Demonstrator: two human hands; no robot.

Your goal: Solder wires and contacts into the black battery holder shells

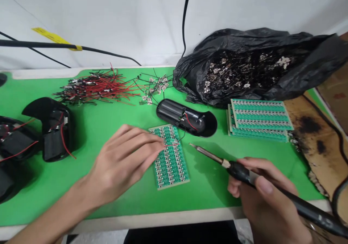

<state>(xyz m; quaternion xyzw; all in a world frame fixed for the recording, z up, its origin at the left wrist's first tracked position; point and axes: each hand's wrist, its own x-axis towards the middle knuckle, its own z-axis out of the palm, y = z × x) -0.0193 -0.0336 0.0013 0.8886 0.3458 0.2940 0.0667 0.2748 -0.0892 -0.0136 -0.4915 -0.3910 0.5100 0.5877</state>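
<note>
Circuit board (pixel 171 168) under open left hand (pixel 122 160); right hand (pixel 263 200) gripping soldering iron (pixel 236 170)

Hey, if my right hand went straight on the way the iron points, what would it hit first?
Probably the green circuit board, at its right edge. The right hand holds the soldering iron, tip aimed that way, though its height is hard to judge.

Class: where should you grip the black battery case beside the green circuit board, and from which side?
Pinch the black battery case by the rim of its wide rounded end, coming from the right. That rim is clear of the battery slots, and a thin wire seems to run off the near side toward the green circuit board.
</note>
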